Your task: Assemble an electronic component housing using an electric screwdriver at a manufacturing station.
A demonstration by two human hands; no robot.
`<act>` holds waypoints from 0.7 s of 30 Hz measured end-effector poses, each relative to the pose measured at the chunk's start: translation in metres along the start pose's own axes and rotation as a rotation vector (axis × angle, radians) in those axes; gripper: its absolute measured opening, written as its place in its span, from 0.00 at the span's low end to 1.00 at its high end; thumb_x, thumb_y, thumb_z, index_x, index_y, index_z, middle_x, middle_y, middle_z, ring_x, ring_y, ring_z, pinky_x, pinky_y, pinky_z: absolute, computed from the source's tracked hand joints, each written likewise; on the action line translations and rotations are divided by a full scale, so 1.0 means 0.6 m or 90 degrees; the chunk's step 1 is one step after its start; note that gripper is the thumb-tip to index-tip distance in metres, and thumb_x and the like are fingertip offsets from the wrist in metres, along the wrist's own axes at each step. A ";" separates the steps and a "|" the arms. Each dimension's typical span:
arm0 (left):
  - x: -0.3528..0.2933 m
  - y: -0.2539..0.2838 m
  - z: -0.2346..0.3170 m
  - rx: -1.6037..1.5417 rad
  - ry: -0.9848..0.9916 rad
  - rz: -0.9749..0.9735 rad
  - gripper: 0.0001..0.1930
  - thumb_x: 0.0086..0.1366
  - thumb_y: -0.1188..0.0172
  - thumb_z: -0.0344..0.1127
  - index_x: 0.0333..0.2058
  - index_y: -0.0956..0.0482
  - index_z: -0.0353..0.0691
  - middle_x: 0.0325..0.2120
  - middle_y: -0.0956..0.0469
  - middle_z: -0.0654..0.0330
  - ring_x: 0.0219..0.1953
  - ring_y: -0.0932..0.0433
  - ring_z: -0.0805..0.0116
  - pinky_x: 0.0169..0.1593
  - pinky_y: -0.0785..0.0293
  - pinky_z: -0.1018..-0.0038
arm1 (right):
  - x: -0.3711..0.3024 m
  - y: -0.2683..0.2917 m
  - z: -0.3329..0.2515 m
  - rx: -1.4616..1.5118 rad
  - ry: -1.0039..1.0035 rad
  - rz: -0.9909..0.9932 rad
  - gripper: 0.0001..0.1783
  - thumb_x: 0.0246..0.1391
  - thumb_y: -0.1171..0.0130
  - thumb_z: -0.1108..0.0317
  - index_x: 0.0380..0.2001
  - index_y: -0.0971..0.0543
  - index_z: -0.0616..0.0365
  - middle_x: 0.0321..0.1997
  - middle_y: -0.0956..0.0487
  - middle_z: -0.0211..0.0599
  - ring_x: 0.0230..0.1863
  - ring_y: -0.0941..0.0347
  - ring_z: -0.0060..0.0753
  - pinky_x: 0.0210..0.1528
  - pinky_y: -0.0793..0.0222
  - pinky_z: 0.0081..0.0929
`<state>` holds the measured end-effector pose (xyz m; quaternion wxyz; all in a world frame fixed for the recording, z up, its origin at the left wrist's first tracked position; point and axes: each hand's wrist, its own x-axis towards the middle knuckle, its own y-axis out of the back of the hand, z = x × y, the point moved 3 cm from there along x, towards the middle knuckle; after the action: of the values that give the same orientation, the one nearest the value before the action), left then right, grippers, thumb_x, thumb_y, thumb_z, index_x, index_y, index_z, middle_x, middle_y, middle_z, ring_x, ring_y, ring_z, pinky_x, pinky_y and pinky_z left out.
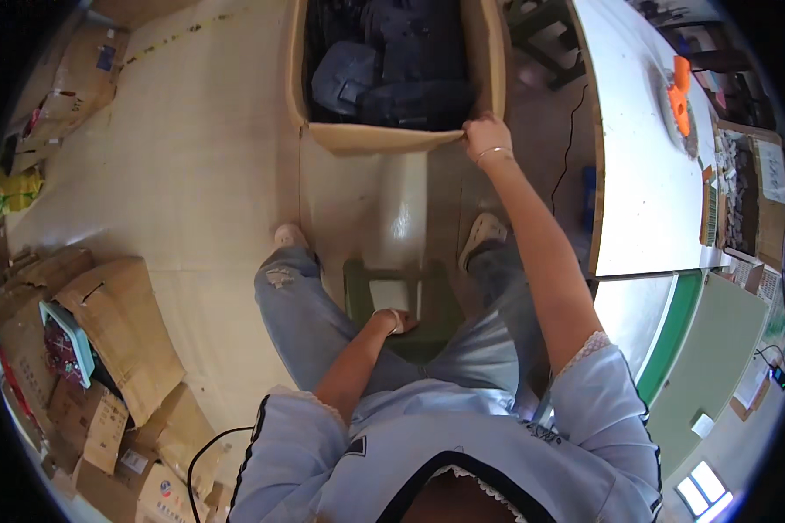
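Observation:
A tall cardboard box [366, 138] stands open at the top middle, filled with dark grey or black plastic-looking parts [346, 77]. My right hand [487, 137] reaches out to its near right corner, fingers closed over the top edge of the near wall. Between my legs is a dark green stool [445, 305], partly hidden by my thighs. My left hand [397, 321] is down at this stool, its fingers curled and apparently gripping it. My body and the hand itself hide part of that grip.
On the right stands a white-topped table [645, 200] with an orange tool [679, 96] on it. Beyond its far edge, a carton [750, 179] holds small pieces. Stacked and flattened cardboard [126, 327] lies at left. A black cable [571, 144] runs along the floor by the table.

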<state>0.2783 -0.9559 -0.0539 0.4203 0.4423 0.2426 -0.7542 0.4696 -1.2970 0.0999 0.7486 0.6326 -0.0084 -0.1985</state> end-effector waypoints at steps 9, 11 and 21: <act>0.019 0.085 0.003 -0.042 -0.100 0.365 0.23 0.66 0.54 0.52 0.43 0.23 0.37 0.43 0.22 0.52 0.47 0.25 0.54 0.52 0.32 0.64 | -0.022 -0.016 0.014 0.065 -0.018 0.099 0.09 0.41 0.37 0.62 0.28 0.16 0.50 0.34 0.19 0.38 0.46 0.27 0.41 0.52 0.32 0.33; 0.000 0.142 0.009 -0.131 -0.154 0.539 0.23 0.64 0.51 0.52 0.44 0.25 0.36 0.38 0.21 0.51 0.42 0.23 0.55 0.46 0.31 0.64 | -0.030 -0.022 0.016 0.073 -0.022 0.060 0.11 0.40 0.35 0.61 0.29 0.17 0.50 0.34 0.19 0.38 0.47 0.28 0.41 0.53 0.33 0.33; -0.192 0.508 0.033 -1.141 -0.230 0.633 0.43 0.60 0.45 0.57 0.64 0.53 0.37 0.61 0.48 0.43 0.57 0.36 0.37 0.48 0.23 0.51 | -0.097 -0.048 -0.001 0.096 0.006 0.128 0.14 0.39 0.36 0.56 0.27 0.18 0.53 0.32 0.19 0.38 0.43 0.25 0.39 0.52 0.34 0.30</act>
<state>0.5570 -1.0837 0.0578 0.8883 -0.1016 0.4379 -0.0939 0.4081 -1.2820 0.0861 0.7150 0.6841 -0.0829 -0.1183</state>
